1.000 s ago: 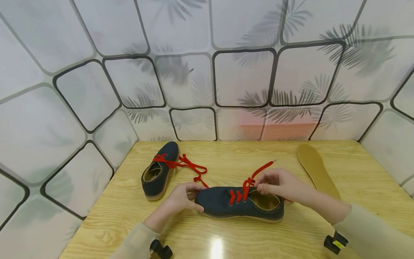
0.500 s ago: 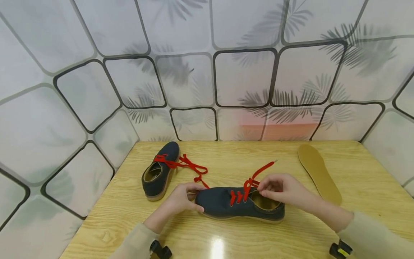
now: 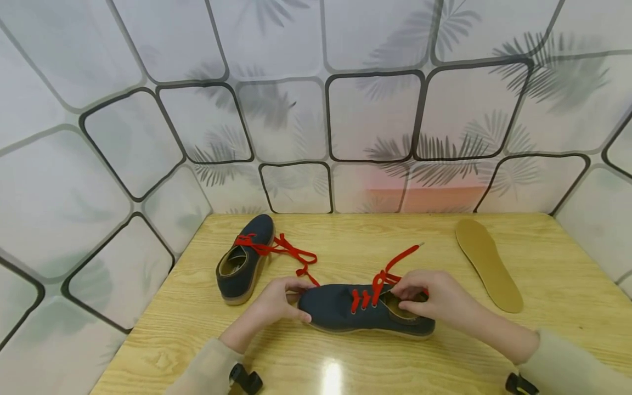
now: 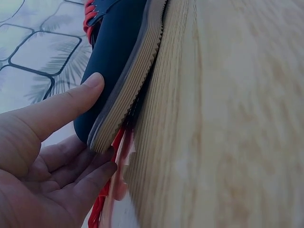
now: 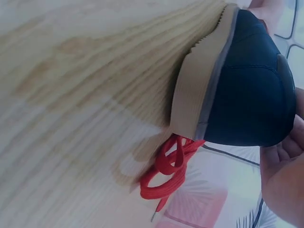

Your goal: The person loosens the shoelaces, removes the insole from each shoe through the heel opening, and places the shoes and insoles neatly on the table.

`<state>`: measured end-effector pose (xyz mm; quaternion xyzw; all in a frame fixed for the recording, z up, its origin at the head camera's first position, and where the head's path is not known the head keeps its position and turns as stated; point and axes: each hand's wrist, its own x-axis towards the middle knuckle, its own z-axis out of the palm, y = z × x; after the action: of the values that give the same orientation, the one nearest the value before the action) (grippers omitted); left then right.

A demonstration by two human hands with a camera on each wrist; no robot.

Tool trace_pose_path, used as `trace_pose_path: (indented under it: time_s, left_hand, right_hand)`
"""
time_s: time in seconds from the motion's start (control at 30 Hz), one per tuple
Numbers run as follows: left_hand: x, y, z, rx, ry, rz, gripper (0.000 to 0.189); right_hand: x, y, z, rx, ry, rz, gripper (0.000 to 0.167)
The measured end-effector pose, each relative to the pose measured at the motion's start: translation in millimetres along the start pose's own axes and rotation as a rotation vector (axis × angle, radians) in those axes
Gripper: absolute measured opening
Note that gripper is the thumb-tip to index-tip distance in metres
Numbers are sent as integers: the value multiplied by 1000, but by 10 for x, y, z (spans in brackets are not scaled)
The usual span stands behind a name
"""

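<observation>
A dark blue lace-up shoe (image 3: 328, 306) lies sole down on the table, toe to the left. My left hand (image 3: 274, 303) holds its toe, thumb (image 4: 92, 84) on the near side and fingers round the front by the sole. Over the shoe's opening is my right hand (image 3: 436, 296), its thumb reaching inside and its curled fingers at the far collar edge beside the tongue. Parts of those fingers are hidden in the opening. Red laces (image 3: 379, 282) stand looped above the eyelets, one end pointing up and back. More red lace (image 5: 166, 178) trails behind the heel in the right wrist view.
A matching shoe (image 3: 260, 229) stands at the back left, its red laces (image 3: 291, 251) spread towards the toe of the held shoe. At the right lies a tan insole (image 3: 486, 263). Patterned walls (image 3: 296, 186) border the wooden table (image 3: 276, 362).
My right hand has lowered and shifted slightly right, from beside the laces to the shoe's opening, with the thumb now inside. The left hand and the shoe have barely moved.
</observation>
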<state>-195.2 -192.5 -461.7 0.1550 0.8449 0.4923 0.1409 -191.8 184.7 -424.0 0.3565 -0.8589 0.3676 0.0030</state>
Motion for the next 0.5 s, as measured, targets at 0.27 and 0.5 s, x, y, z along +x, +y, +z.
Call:
trace_pose_path:
  time_s: [0.27, 0.5]
  left_hand:
    - [7, -9, -3, 6, 3, -2, 61]
    - [13, -10, 5, -1, 7, 5, 59]
  right_hand:
    - [36, -2, -16, -62, -52, 88, 23]
    - [29, -12, -26, -191, -82, 28, 28]
